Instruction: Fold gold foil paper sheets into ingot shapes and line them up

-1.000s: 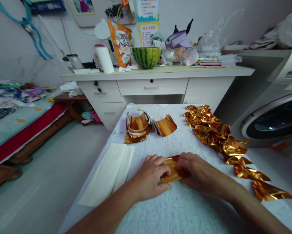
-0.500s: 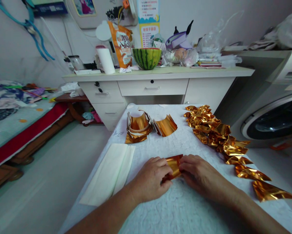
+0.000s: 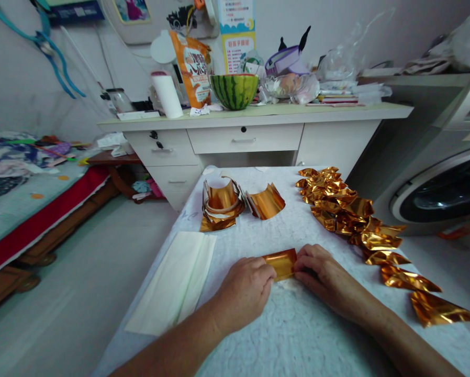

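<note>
A small sheet of gold foil paper (image 3: 281, 263) lies between my hands over the cloth-covered table, its top edge curling. My left hand (image 3: 247, 290) is closed on the sheet's left end, fingertips curled over it. At the right end, my right hand (image 3: 317, 275) pinches the edge between thumb and fingers. Ahead of them sit a curled stack of gold foil sheets (image 3: 222, 201) and a second curved stack (image 3: 267, 201). Folded gold foil pieces (image 3: 360, 207) run in a row along the right side. Flat pale paper (image 3: 170, 283) lies beside my left forearm.
Beyond the table (image 3: 298, 335) stands a white desk (image 3: 245, 139) bearing half a watermelon (image 3: 235, 91), an orange snack bag (image 3: 193, 68) and a white roll (image 3: 167, 94). A washing machine (image 3: 427, 136) is at right, a bed (image 3: 31, 209) at left.
My left hand has turned and flattened over the sheet's left end, and the hands sit slightly farther apart. More of the foil shows between them. The camera view has shifted slightly.
</note>
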The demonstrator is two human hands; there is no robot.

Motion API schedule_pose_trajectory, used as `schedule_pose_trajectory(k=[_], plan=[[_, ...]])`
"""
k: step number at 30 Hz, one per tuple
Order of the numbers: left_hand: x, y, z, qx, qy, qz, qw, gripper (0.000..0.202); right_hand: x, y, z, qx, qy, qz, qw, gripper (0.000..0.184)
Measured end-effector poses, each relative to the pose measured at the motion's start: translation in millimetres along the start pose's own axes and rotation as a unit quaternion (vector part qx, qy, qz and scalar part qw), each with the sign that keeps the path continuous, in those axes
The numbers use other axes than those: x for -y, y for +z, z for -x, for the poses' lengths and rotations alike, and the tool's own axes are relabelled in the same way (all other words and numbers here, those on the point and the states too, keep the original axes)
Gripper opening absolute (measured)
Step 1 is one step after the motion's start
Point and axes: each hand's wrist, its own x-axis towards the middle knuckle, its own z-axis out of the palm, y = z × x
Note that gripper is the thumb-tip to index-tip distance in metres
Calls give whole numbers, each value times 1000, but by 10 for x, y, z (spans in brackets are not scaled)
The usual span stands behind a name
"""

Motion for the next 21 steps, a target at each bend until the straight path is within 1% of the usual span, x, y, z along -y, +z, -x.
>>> schedule_pose_trajectory(k=[6, 12, 17, 21], plan=[[-30, -29, -9, 13, -31, 6, 999, 14, -47, 27, -4, -7, 24, -5, 1000, 17], [-47, -39, -29, 4, -71, 21, 997, 12, -108, 76, -31, -32, 49, 20, 998, 19], [-71, -33, -22, -4, -104, 4, 995, 11, -81, 105, -47, -51, 57, 36, 996, 18], [-81, -33, -6, -10, -120, -30, 992, 15, -50, 118, -48, -65, 71, 55, 994, 14]])
